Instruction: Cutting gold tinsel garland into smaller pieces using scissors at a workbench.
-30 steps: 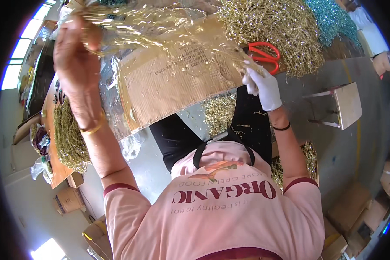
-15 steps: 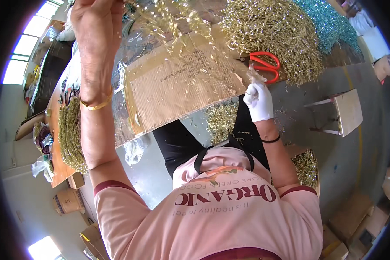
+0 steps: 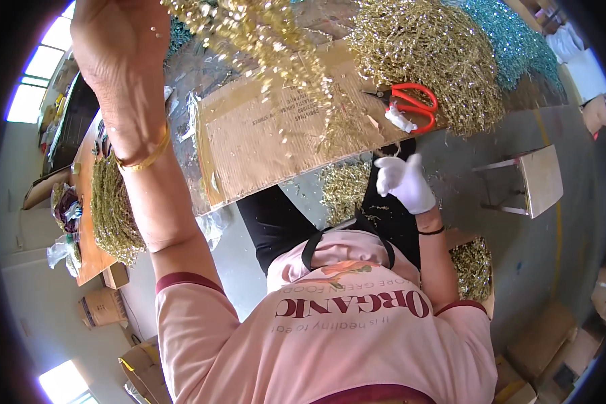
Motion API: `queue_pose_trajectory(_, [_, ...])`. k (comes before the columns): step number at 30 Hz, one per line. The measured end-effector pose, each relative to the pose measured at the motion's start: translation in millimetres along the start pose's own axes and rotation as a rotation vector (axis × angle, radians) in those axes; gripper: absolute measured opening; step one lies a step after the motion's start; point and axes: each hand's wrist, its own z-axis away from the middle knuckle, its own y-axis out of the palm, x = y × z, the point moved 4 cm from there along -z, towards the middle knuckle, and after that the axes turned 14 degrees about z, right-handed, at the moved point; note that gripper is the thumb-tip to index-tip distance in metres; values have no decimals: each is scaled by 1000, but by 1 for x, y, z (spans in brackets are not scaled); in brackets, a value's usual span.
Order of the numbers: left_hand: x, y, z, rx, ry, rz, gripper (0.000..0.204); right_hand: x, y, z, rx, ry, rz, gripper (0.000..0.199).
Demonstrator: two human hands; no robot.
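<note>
fingers [image 3: 124, 30] around gold sprigs [image 3: 262, 34]

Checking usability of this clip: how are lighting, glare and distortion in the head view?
Head view: bright daylight, windows blown out at the left rim; strong fisheye bending with a black border; the raised left hand looms large and close; glittery gold sprigs sparkle and look slightly smeared; the gloved right hand and orange scissors are sharp.

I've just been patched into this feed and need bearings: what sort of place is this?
Probably a craft or decoration workshop. Heaps of gold tinsel and teal tinsel cover a long bench with a cardboard sheet and orange scissors; cartons sit on the concrete floor. The left hand lifts a gold sprig.
</note>
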Motion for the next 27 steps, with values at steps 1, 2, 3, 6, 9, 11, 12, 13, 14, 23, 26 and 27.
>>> queue_pose_trajectory(1, [3, -2, 4, -27, 35, -222, 23, 5, -5, 2, -110, -6, -53, 69])
queue_pose_trajectory(2, [9, 22, 11, -29, -71, -230, 18, 11, -12, 6, -420, 1, 25, 60])
queue_pose_trajectory(3, [13, 35, 18, 45, -199, -202, 15, 25, -33, 0, -406, -208, 430, 52])
queue_pose_trajectory(6, [32, 55, 32, 175, -384, -123, 13, 115, 40, -12, -643, -650, 663, 35])
queue_pose_trajectory(9, [18, 65, 38, 238, -456, -215, 16, 156, 103, -70, -442, -694, 901, 36])
queue_pose_trajectory(11, [15, 49, 36, 189, -435, -200, 16, 178, 159, -96, -221, -611, 903, 60])
queue_pose_trajectory(12, [11, 35, 32, 145, -408, -184, 16, 190, 185, -99, -80, -571, 1038, 80])
queue_pose_trajectory(13, [11, 25, 25, 119, -382, -148, 16, 165, 178, -105, -18, -948, 1507, 29])
queue_pose_trajectory(14, [10, 10, 22, 81, -360, -121, 17, 156, 166, -111, -16, -946, 1506, 29])
queue_pose_trajectory(23, [-5, -122, 123, -268, -466, -10, 14, 87, 43, -51, 75, 435, 935, 53])
queue_pose_trajectory(26, [-7, -141, 193, -386, -623, -53, 15, 89, 28, -29, 92, 550, 675, 45])
queue_pose_trajectory(27, [-8, -148, 216, -393, -638, -60, 16, 85, 22, -27, 143, 450, 656, 38])
